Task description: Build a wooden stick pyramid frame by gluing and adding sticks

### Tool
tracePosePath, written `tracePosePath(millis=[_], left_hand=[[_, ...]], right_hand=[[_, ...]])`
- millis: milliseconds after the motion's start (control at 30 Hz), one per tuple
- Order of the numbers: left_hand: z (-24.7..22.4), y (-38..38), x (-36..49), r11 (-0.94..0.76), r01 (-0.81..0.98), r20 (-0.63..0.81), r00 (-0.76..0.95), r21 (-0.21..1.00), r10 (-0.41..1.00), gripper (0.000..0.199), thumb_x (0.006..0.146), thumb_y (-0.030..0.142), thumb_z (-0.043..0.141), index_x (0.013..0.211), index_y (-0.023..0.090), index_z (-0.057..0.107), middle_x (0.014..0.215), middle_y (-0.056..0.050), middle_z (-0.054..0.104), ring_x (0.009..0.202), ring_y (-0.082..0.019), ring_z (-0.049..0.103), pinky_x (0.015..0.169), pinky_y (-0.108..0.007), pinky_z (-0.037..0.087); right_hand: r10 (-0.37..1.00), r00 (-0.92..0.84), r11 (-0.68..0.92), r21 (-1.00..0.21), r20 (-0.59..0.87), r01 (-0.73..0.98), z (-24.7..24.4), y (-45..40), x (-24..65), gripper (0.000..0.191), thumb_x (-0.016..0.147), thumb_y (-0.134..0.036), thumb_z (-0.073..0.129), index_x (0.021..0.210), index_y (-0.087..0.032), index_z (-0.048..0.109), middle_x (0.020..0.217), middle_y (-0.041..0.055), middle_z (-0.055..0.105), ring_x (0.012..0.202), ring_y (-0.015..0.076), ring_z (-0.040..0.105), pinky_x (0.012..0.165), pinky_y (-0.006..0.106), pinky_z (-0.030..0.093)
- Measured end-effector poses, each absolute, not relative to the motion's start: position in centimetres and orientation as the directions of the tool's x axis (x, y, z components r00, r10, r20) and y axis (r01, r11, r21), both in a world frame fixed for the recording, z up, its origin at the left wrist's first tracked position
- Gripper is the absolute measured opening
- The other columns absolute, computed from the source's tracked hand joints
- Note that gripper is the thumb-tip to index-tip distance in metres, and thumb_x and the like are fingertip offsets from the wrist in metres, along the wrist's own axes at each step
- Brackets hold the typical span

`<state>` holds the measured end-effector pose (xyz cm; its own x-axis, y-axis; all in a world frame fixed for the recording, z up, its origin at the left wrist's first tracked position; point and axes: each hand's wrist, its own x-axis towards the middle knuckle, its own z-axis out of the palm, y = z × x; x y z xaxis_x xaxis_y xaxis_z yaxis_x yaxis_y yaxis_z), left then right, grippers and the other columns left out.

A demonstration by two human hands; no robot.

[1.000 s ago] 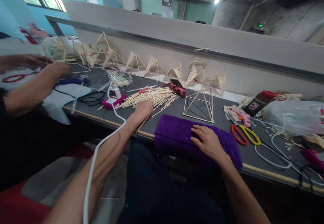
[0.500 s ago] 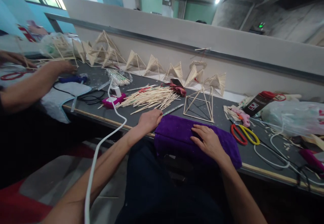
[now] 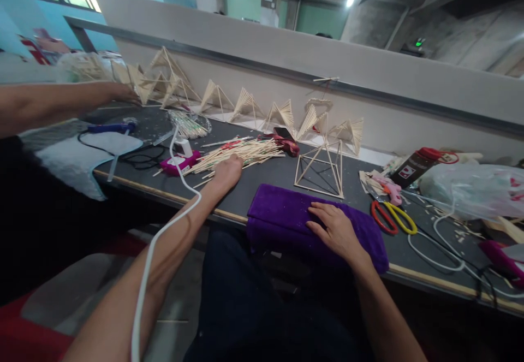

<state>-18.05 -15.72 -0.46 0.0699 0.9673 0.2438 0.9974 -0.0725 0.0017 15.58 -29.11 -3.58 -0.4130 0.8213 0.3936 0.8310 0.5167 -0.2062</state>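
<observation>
My left hand (image 3: 229, 171) is at the near edge of a loose pile of thin wooden sticks (image 3: 254, 150); its fingers are hidden, so what they hold cannot be made out. With fingers spread, my right hand (image 3: 333, 225) lies flat on a folded purple cloth (image 3: 282, 203) at the table's front edge. Behind the cloth stands a stick frame (image 3: 319, 168) shaped like a pyramid. A row of fanned stick models (image 3: 245, 104) lines the back of the table.
Scissors (image 3: 395, 217) with red and yellow handles, a dark bottle (image 3: 415, 166) and a plastic bag (image 3: 475, 190) are on the right. A white cable (image 3: 153, 247) crosses my left forearm. Another person's arm (image 3: 61, 102) reaches in from the left.
My left hand has moved left from the purple cloth's corner to the stick pile. The thin strip near it no longer shows there. The other person's arm has reached further right.
</observation>
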Motion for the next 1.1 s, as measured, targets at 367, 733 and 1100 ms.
tracePosePath(millis=[367,733,1100], left_hand=[[0.4,-16.9,-19.9,-0.055,0.974,0.285,-0.01,0.221,0.958,0.034,0.094,0.027,0.044,0.106,0.014,0.073,0.113,-0.014,0.073,0.108,-0.026,0.065,0.092,-0.032,0.046],[0.4,-16.1,-20.9,0.003,0.888,0.32,-0.169,0.46,0.932,0.032,0.087,0.028,0.046,0.089,0.014,0.076,0.087,-0.009,0.073,0.084,-0.021,0.063,0.076,-0.027,0.042],[4.8,-11.4,-20.4,0.112,0.734,0.312,-0.416,0.67,0.854,0.039,0.094,0.024,0.036,0.109,0.011,0.07,0.077,-0.007,0.067,0.068,-0.017,0.061,0.07,-0.026,0.047]], right_hand=[[0.823,-0.412,0.512,-0.199,0.392,0.836,-3.7,-29.1,15.7,0.036,0.097,-0.041,0.056,0.121,-0.019,0.07,0.132,0.0094,0.068,0.121,0.028,0.064,0.102,0.047,0.05],[0.819,-0.411,0.512,-0.187,0.402,0.838,-3.7,-29.1,15.7,0.035,0.097,-0.04,0.056,0.12,-0.018,0.07,0.132,0.0101,0.068,0.121,0.0272,0.063,0.103,0.046,0.05],[0.812,-0.41,0.525,-0.211,0.416,0.825,-3.7,-29.2,15.7,0.035,0.098,-0.042,0.055,0.119,-0.019,0.07,0.131,0.0105,0.069,0.12,0.0276,0.064,0.101,0.047,0.05]])
